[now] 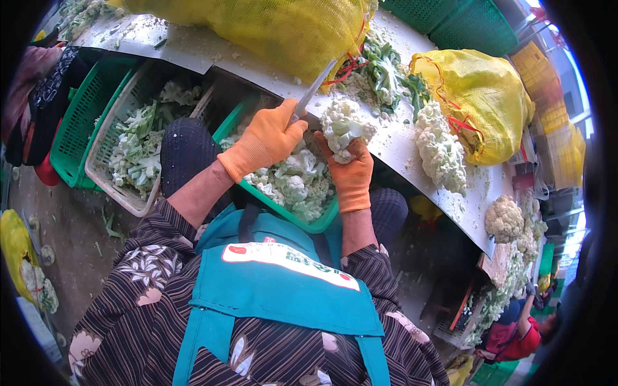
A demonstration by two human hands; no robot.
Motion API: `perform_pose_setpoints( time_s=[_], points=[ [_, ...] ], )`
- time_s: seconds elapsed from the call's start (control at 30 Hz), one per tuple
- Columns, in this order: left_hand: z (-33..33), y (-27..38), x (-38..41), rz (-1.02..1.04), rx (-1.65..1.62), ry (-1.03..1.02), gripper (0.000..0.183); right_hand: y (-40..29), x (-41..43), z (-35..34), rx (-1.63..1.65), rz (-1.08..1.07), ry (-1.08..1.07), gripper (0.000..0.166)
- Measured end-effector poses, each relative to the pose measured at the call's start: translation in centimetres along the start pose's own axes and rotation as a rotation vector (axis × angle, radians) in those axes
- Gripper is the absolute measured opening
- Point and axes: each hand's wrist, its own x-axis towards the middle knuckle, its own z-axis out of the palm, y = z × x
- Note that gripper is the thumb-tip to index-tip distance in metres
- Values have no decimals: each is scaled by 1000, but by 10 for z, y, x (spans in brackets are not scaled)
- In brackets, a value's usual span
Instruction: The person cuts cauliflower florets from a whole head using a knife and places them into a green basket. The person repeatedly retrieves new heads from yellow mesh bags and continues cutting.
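My left hand [268, 137], in an orange glove, is closed around the handle of a knife [314, 89] whose blade points up and to the right. My right hand [351, 176], gloved in orange too, holds a cauliflower piece [345, 126] from below, beside the table edge. Blade and cauliflower are apart. Under both hands a green plastic basket [285, 212] holds many cauliflower florets [299, 183]. A larger cauliflower [439, 147] lies on the white table [396, 140] to the right, next to a yellow mesh bag [483, 103] with red ties.
A big yellow mesh bag [270, 31] and leafy trimmings [384, 67] lie on the table. A white basket [140, 205] of leaves and a green basket [79, 130] stand at left. Another cauliflower [503, 218] sits at right. A co-worker in red [521, 337] is at lower right.
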Motion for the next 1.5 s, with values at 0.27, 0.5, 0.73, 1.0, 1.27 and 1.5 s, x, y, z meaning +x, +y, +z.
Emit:
perform_pose_setpoints(
  time_s=[0.27, 0.5, 0.73, 1.0, 1.27, 1.5],
  points=[
    [6, 18, -58, 26, 325, -198, 30, 14, -4, 8, -254, -157, 31, 59],
    [24, 14, -56, -101, 310, -306, 27, 19, -4, -4, -476, -300, 18, 53],
    [32, 0, -35, -87, 484, -369, 35, 16, -4, -30, -254, -103, -7, 55],
    [-1, 12, -36, -562, -326, -440, 33, 5, -18, -22, -227, 10, 167, 45],
    [-15, -11, -41, 167, 317, -385, 28, -14, -25, -25, -507, 309, -14, 48],
    [-9, -25, -43, 158, 508, -498, 29, -9, -31, -16, -754, 270, -42, 48]
  ],
)
